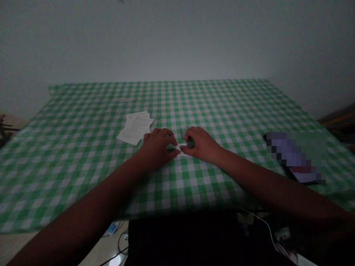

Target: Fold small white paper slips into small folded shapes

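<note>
Hands — left [158,147], right [201,145] — pinch white paper [181,147] beside unreadable printed sheets [135,127].

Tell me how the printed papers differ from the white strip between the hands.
The printed papers lie loose on the checked cloth, while the white strip is held between the left hand and right hand. The papers are far larger and show lines of print; the strip shows none that can be made out. Both are white.

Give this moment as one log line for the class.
left hand: pinching small white piece | right hand: pinching same piece | nearby: paper stack | under: green gingham tablecloth
</note>
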Available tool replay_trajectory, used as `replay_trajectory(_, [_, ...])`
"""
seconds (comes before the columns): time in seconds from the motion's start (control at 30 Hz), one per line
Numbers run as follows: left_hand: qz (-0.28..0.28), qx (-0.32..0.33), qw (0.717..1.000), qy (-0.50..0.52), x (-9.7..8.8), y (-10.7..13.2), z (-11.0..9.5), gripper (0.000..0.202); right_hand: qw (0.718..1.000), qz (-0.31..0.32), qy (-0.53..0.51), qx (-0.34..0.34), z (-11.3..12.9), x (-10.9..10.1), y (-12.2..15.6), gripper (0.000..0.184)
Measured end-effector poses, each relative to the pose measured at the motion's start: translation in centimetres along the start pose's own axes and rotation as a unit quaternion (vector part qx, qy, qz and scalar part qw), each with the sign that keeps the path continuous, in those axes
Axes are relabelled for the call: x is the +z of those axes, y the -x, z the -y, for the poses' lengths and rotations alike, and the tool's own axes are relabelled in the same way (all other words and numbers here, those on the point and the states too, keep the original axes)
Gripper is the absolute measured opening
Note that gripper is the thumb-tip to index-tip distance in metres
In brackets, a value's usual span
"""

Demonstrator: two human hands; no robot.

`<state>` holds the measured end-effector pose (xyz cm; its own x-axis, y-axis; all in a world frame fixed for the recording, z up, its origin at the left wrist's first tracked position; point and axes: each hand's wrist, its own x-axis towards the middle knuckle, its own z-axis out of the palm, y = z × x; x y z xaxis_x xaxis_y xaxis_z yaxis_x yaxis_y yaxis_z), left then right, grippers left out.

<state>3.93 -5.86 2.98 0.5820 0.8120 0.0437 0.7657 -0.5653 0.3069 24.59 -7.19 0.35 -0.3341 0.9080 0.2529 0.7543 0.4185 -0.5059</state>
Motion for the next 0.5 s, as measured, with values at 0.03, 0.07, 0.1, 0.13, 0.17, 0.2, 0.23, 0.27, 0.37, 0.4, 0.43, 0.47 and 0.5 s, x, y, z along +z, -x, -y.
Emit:
replay_trajectory(0.03, [0.000, -0.001, 1.000, -0.002, -0.01, 0.01, -0.01, 0.020, 1.000, -0.005, -0.004, 0.007, 0.00, 0.06, 0.00, 0.025])
replay_trajectory(0.07, [0.001, -0.002, 1.000, -0.003, -0.01, 0.02, -0.02, 0.020, 1.000, -0.010, -0.007, 0.013, 0.02, 0.13, -0.01, 0.026])
replay_trajectory(0.1, [0.003, -0.002, 1.000, -0.004, -0.02, 0.02, -0.04, 0.020, 1.000, -0.015, -0.008, 0.018, 0.04, 0.20, -0.02, 0.026])
replay_trajectory(0.13, [0.005, -0.002, 1.000, -0.004, -0.04, 0.02, -0.06, 0.020, 1.000, -0.020, -0.007, 0.023, 0.04, 0.28, -0.03, 0.026])
replay_trajectory(0.17, [0.007, -0.001, 1.000, -0.003, -0.07, 0.02, -0.09, 0.020, 0.999, -0.023, -0.004, 0.026, 0.02, 0.35, -0.06, 0.025])
replay_trajectory(0.2, [0.008, -0.001, 1.000, -0.003, -0.10, 0.02, -0.11, 0.020, 0.999, -0.025, 0.000, 0.028, -0.03, 0.40, -0.10, 0.024])
replay_trajectory(0.23, [0.008, 0.000, 1.000, -0.002, -0.14, 0.01, -0.12, 0.021, 0.999, -0.025, 0.003, 0.027, -0.12, 0.44, -0.15, 0.023])
replay_trajectory(0.27, [0.008, 0.000, 1.000, -0.001, -0.18, 0.01, -0.13, 0.021, 0.999, -0.024, 0.006, 0.024, -0.24, 0.45, -0.20, 0.021])
replay_trajectory(0.37, [0.005, 0.000, 1.000, 0.003, -0.26, 0.04, -0.11, 0.022, 1.000, -0.016, 0.009, 0.000, -0.64, 0.32, -0.27, 0.017])
replay_trajectory(0.4, [0.003, 0.001, 1.000, 0.005, -0.25, 0.05, -0.10, 0.022, 1.000, -0.012, 0.010, -0.010, -0.72, 0.24, -0.25, 0.017])
replay_trajectory(0.43, [0.001, 0.002, 1.000, 0.006, -0.21, 0.06, -0.10, 0.021, 1.000, -0.009, 0.013, -0.019, -0.73, 0.15, -0.19, 0.017])
replay_trajectory(0.47, [-0.003, 0.003, 1.000, 0.007, -0.14, 0.06, -0.10, 0.021, 1.000, -0.008, 0.018, -0.025, -0.69, 0.08, -0.13, 0.018])
replay_trajectory(0.5, [-0.007, 0.004, 1.000, 0.007, -0.05, 0.05, -0.12, 0.019, 0.999, -0.005, 0.024, -0.027, -0.60, 0.01, -0.05, 0.019])
